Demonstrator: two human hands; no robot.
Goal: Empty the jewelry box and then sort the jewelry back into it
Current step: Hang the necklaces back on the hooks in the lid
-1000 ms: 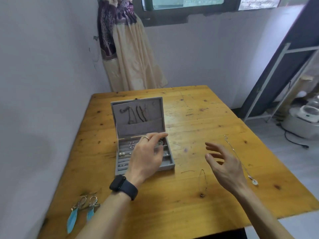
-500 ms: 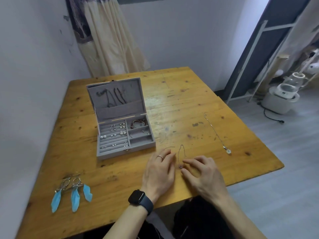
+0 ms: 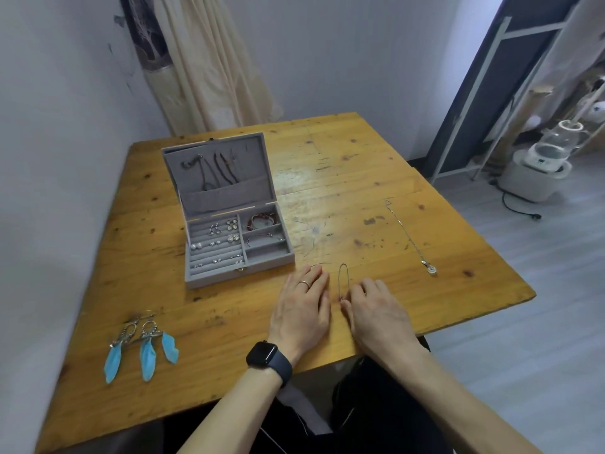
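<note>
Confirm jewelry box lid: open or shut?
Open: the jewelry box has its lid standing up at the back; earrings and a bracelet show inside.

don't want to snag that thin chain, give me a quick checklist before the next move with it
1. Lid up: ok, the jewelry box stands open.
2. Room in the box: ok, its front right compartment looks bare.
3. Reach: ok, the thin chain lies in a loop on the table between the hands.
4. Hold on the chain: cannot tell; the right hand has curled fingertips at the loop's near end.
5. Other hand free: ok, the left hand rests flat beside the chain.
6. Chain clear of other pieces: ok, the pendant necklace and feather earrings lie apart from it.
</note>
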